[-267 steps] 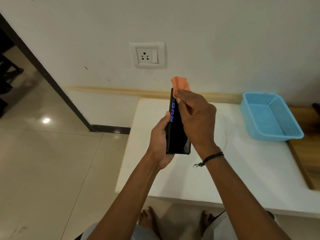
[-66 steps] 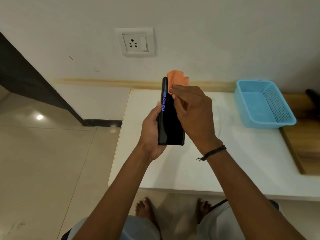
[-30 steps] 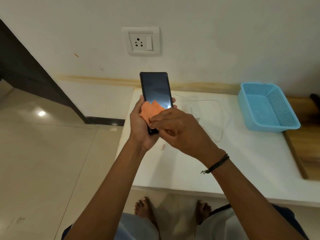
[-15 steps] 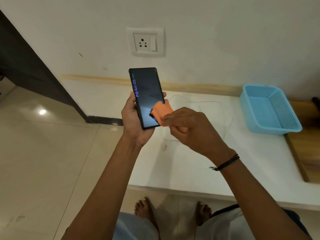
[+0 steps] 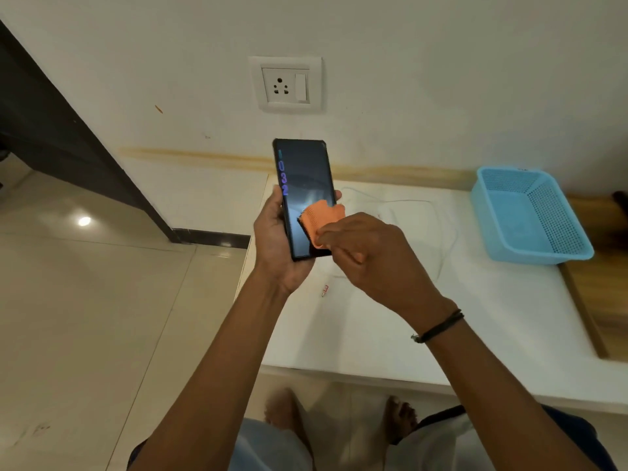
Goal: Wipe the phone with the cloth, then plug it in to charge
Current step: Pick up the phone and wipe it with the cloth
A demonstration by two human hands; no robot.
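Observation:
My left hand (image 5: 277, 246) grips a black phone (image 5: 304, 178) upright, its dark screen facing me with blue digits along its left edge. My right hand (image 5: 370, 256) pinches a small orange cloth (image 5: 321, 217) and presses it on the lower right part of the screen. A white charging cable (image 5: 438, 212) lies looped on the white table (image 5: 475, 317) behind my hands, and its plug end (image 5: 325, 290) rests below the phone. A white wall socket with a switch (image 5: 285, 85) sits on the wall above the phone.
A light blue perforated plastic basket (image 5: 530, 215) stands at the table's far right, beside a wooden surface (image 5: 608, 283). Beige tiled floor (image 5: 102, 300) lies to the left, with a dark door frame (image 5: 51, 130) at the far left. My bare feet show under the table's front edge.
The phone has turned from edge-on to screen facing me. The cloth has moved from the phone's top down to the lower part of the screen. Both hands keep their hold.

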